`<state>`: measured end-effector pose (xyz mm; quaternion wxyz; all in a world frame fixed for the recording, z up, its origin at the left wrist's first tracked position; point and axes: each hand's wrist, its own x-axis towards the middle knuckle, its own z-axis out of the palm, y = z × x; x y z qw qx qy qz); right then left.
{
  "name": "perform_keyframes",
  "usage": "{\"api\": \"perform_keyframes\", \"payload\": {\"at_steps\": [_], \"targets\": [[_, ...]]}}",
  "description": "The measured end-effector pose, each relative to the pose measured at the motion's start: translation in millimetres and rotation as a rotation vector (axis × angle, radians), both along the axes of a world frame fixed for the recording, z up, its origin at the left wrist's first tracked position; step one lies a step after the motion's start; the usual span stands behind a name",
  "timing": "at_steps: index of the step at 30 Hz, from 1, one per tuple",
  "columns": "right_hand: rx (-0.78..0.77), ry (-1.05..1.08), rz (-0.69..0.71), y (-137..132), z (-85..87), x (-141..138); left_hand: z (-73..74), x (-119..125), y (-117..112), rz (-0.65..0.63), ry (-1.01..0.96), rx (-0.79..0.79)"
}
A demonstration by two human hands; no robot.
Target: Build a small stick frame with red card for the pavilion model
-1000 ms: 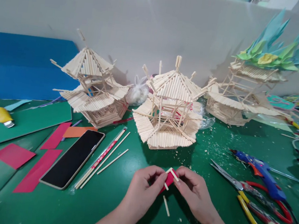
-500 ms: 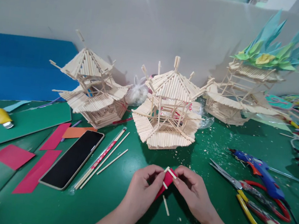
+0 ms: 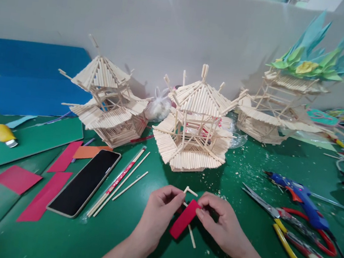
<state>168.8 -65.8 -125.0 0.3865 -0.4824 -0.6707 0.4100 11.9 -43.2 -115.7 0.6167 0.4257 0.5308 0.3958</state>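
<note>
My left hand (image 3: 165,207) pinches a small frame of pale wooden sticks (image 3: 192,191), bent at a corner, between thumb and fingers. Between thumb and forefinger of my right hand (image 3: 219,218) is the upper end of a narrow red paper strip (image 3: 184,220), which slants down to the left and covers part of the frame. A loose wooden stick (image 3: 191,237) shows below the strip. Just beyond my hands stands a two-tiered pavilion model (image 3: 198,124) made of wooden sticks.
Left of my hands lie chopsticks (image 3: 130,186), a phone (image 3: 85,183), red paper pieces (image 3: 46,197) and a yellow cutter (image 3: 2,133). To the right are scissors (image 3: 277,213) and a blue glue gun (image 3: 303,199). Two more stick models (image 3: 104,104) (image 3: 267,120) stand at the back.
The red strip has come away from behind the stick frame and is now in front of it, held by my right hand. My left hand keeps the frame, slightly further left.
</note>
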Motion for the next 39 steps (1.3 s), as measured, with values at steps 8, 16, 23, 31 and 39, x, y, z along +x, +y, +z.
{"api": "perform_keyframes", "payload": {"at_steps": [8,16,23,31,39], "targets": [[0.056,-0.168,-0.156,-0.5,-2.3,-2.9,-1.6,3.8,-4.1,-0.052,0.019,-0.017],[0.044,-0.195,-0.206,0.7,-2.9,-3.5,1.0,4.4,-2.9,-0.072,0.054,-0.001],[0.045,-0.223,-0.199,0.6,-3.3,-2.4,-2.3,3.7,-1.8,-0.123,0.003,-0.024],[-0.02,-0.141,-0.209,1.1,-2.6,-1.3,-1.6,0.1,1.5,-0.146,-0.028,-0.091],[-0.2,0.151,-0.155,1.5,-3.6,-2.4,-2.9,1.6,-0.9,-0.147,-0.066,-0.129]]}}
